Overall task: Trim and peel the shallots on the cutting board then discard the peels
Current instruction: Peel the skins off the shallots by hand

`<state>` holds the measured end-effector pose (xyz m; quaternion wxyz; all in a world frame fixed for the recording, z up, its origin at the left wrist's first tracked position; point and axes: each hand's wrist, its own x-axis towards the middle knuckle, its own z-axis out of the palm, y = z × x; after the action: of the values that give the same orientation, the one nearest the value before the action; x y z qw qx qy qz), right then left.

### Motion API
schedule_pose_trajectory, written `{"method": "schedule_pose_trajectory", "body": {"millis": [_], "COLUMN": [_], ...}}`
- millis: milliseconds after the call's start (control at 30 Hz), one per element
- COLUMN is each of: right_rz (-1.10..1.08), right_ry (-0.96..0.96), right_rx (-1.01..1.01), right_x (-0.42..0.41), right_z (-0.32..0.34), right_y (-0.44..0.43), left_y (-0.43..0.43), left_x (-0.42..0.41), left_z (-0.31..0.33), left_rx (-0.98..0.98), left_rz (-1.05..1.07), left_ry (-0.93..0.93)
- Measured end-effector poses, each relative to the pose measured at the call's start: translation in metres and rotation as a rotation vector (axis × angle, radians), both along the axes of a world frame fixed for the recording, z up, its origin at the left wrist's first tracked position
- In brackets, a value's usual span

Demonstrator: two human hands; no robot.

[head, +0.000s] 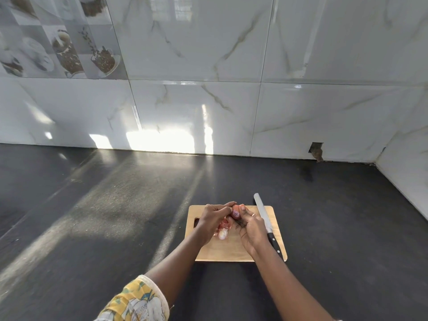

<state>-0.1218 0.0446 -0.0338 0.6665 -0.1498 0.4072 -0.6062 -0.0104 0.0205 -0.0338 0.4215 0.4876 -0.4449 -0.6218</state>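
A wooden cutting board lies on the dark counter. Above its far part both hands hold one reddish shallot with a trimmed purple end facing me. My right hand grips it from the right, thumb on top. My left hand pinches at its skin from the left. Below the hands, a pale peeled shallot and reddish peels lie on the board. A long knife with a black handle rests along the board's right edge, blade pointing away from me.
The dark counter runs to a marble-tiled wall at the back and a side wall at the right. Sunlight streaks cross the counter on the left. A small hole shows at the wall's base.
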Motion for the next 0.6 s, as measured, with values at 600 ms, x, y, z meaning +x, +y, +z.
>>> {"method": "schedule_pose_trajectory", "body": {"millis": [600], "right_rz": [-0.038], "right_ry": [-0.024], "right_rx": [0.006], "right_x": [0.0015], "right_z": [0.0049], "right_y": [0.0019], "left_y": [-0.0059], "left_x": [0.0034], "left_z": [-0.0033], "left_rx": [0.052], "left_rz": [-0.054], "left_ry": [0.207]}}
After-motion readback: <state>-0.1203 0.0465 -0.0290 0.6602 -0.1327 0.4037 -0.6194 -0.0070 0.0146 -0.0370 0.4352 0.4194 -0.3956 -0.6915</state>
